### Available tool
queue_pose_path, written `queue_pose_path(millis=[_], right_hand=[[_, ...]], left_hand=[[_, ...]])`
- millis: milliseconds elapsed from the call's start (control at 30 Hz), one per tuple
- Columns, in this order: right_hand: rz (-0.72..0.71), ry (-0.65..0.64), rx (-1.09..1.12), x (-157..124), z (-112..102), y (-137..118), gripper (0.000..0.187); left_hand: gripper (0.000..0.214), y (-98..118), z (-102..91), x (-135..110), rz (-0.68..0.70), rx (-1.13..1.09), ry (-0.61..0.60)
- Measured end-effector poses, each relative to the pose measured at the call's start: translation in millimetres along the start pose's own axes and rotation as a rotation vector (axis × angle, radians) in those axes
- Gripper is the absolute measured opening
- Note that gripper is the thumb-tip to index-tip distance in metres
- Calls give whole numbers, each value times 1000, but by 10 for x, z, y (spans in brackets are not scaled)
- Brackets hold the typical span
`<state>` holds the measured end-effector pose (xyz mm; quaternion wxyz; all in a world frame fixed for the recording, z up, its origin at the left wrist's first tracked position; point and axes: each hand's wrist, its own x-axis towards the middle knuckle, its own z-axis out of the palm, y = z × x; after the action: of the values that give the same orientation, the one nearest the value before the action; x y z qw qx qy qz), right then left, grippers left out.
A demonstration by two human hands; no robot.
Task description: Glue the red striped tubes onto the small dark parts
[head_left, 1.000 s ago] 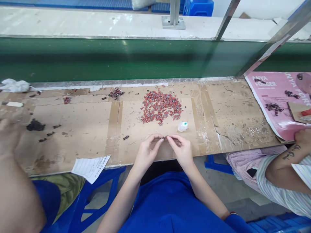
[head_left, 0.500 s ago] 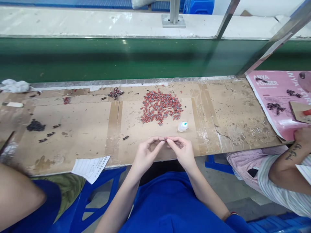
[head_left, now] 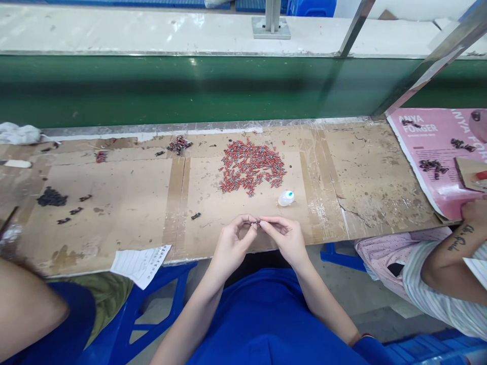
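Observation:
My left hand (head_left: 233,241) and my right hand (head_left: 286,237) meet fingertip to fingertip at the near edge of the cardboard-covered bench (head_left: 125,192). Together they pinch one tiny dark and red piece (head_left: 257,221) between thumbs and forefingers. Beyond my hands lies a heap of several small red and grey pieces (head_left: 251,166). A small clear bottle with a blue tip (head_left: 285,197) rests on its side just past my right hand. One dark piece (head_left: 196,216) lies alone to the left of my left hand.
A green conveyor belt (head_left: 190,86) runs behind the bench. Dark pieces sit in piles at the left (head_left: 51,197) and far middle (head_left: 178,145). A paper slip (head_left: 139,263) overhangs the near edge. A co-worker's tattooed arm (head_left: 452,253) rests by a pink sheet (head_left: 429,152); another person's arm (head_left: 26,304) is at left.
My hands have drawn slightly closer together around the small piece and shifted a little nearer to me. The arm of the person at left has dropped lower and back.

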<state>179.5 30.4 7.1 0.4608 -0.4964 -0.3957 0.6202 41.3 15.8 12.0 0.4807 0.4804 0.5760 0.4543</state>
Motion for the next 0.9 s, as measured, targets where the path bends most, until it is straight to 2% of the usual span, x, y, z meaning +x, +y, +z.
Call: queue_pose_path(millis=[167,300,400,467,567,633,700,767,900], right_hand=[[-54,41,-39,-25,13,77,22],[-118,93,-143,-68,-21,109,18],[-182,174,-255,-77,-179,71,17],[-226,270,-333,-47,-388,20,18],[-289,484,-468,56,-811,-83,25],[-336,602,-619,138,-1068,-151,34],[-437,701,-833,210,-1215,-196,41],[-524,642,-955,267,-1216,-200,48],[-545,298,-980,385,-930,-99,60]], left_hand=[[16,-13,12,21,-32,-58,-8],[15,-51,102,27,-19,-62,-26],[21,-23,180,26,34,-23,-96],[31,13,157,40,96,53,-111],[28,12,-70,110,235,276,15],[22,-61,-325,175,332,478,152],[23,-186,-600,227,358,661,273],[22,-331,-832,247,341,789,333],[21,-535,-1077,214,231,908,328]])
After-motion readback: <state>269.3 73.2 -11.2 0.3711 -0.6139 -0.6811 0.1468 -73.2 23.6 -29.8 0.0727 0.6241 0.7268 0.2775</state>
